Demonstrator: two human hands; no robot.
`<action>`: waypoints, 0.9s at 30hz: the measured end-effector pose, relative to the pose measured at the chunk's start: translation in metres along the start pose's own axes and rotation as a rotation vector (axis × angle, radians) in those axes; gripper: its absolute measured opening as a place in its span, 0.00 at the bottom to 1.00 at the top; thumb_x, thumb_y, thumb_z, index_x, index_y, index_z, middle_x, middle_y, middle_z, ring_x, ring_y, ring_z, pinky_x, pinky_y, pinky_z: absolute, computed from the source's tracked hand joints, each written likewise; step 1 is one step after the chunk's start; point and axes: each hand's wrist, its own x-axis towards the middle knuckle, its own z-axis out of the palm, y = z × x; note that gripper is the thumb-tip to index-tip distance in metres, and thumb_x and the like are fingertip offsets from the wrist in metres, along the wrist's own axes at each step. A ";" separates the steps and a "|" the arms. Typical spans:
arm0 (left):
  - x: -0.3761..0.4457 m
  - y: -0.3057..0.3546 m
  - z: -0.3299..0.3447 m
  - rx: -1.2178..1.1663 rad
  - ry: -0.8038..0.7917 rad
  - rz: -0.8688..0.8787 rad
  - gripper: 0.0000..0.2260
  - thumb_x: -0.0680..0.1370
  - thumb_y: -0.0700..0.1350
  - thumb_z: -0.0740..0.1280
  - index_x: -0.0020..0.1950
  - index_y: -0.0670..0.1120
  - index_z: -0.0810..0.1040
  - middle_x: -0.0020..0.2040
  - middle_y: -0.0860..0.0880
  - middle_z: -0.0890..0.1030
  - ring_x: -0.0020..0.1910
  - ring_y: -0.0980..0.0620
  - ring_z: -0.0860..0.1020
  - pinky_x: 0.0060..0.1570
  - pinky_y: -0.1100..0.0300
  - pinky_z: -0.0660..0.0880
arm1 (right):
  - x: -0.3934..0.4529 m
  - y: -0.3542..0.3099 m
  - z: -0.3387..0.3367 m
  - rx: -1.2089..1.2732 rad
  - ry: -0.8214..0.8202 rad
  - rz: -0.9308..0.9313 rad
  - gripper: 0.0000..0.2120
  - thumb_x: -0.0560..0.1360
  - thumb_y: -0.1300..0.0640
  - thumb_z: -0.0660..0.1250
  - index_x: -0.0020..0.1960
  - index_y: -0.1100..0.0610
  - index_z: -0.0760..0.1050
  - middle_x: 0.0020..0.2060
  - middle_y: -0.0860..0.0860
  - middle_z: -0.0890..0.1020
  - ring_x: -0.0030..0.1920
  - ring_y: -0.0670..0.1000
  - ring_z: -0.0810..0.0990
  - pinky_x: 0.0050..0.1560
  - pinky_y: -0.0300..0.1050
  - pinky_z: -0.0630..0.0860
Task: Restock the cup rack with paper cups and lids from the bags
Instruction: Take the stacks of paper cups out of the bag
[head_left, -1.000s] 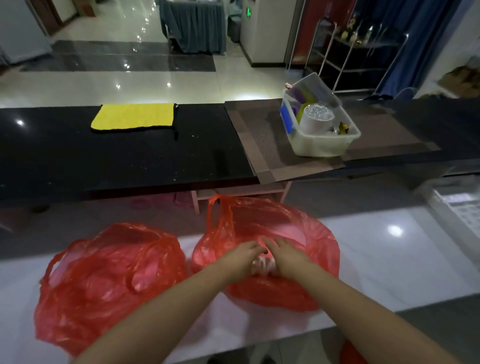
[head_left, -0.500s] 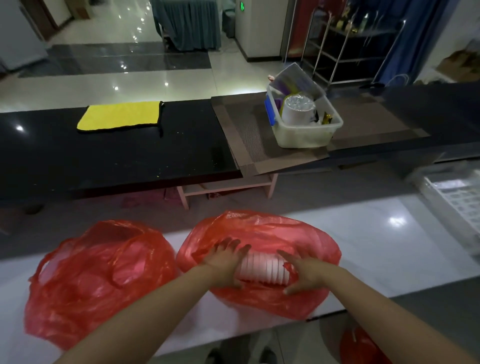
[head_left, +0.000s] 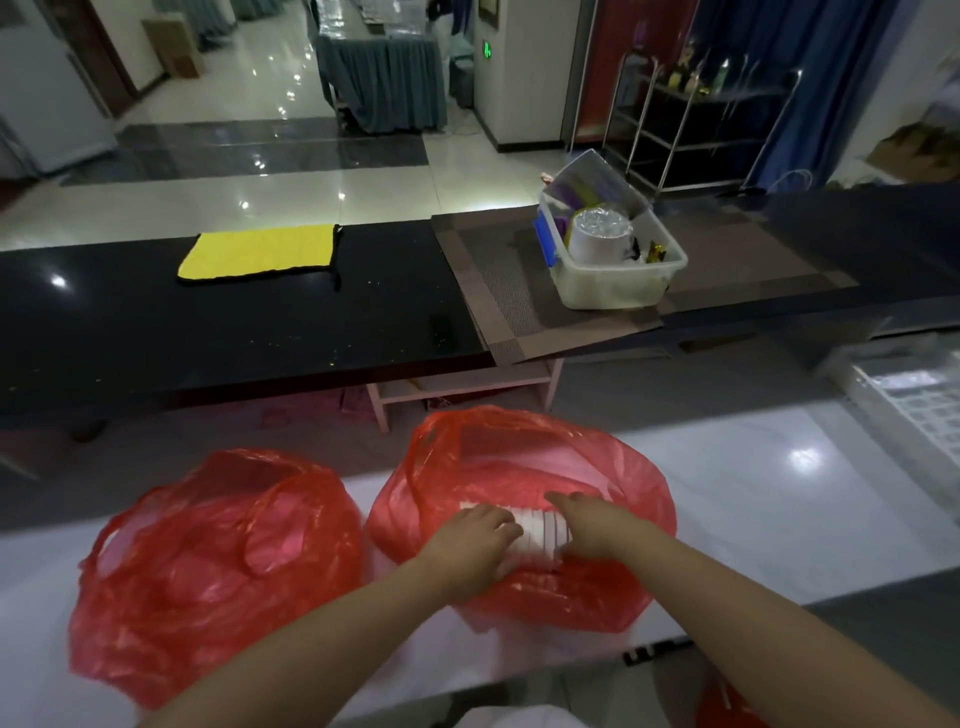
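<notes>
Paper cups (head_left: 540, 535), light and crushable, lie stacked between left hand (head_left: 470, 545) and right hand (head_left: 597, 530), fingers curled round both ends.

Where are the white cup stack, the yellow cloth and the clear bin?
white cup stack (head_left: 540, 535): head view, ribbed middle between the hands.
yellow cloth (head_left: 260, 253): head view, centre of cloth.
clear bin (head_left: 613, 286): head view, front wall.

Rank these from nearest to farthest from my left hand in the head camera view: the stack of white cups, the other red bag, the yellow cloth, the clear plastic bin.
1. Stack of white cups: under the left hand, in the right bag.
2. Other red bag: just to its left.
3. Yellow cloth and clear plastic bin: both on the far black counter, too close to call.
</notes>
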 end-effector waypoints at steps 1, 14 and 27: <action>-0.004 0.006 0.003 -0.003 0.017 0.013 0.26 0.78 0.60 0.51 0.66 0.47 0.77 0.64 0.47 0.78 0.63 0.43 0.74 0.62 0.48 0.72 | 0.002 0.002 0.003 -0.034 -0.033 0.019 0.45 0.74 0.43 0.72 0.81 0.49 0.50 0.72 0.58 0.70 0.71 0.61 0.70 0.68 0.57 0.69; -0.016 0.068 0.043 -0.029 -0.027 0.054 0.25 0.74 0.60 0.60 0.62 0.46 0.78 0.54 0.48 0.81 0.52 0.47 0.80 0.54 0.54 0.78 | 0.003 0.003 -0.003 -0.179 -0.044 -0.025 0.43 0.70 0.41 0.71 0.78 0.50 0.55 0.66 0.56 0.75 0.62 0.59 0.77 0.60 0.51 0.75; 0.001 0.122 0.096 0.057 0.134 -0.005 0.13 0.72 0.50 0.64 0.55 0.56 0.80 0.43 0.55 0.77 0.41 0.51 0.75 0.44 0.60 0.72 | 0.025 -0.037 -0.020 -0.001 -0.168 -0.095 0.40 0.58 0.41 0.74 0.69 0.46 0.72 0.57 0.49 0.83 0.53 0.55 0.82 0.57 0.49 0.80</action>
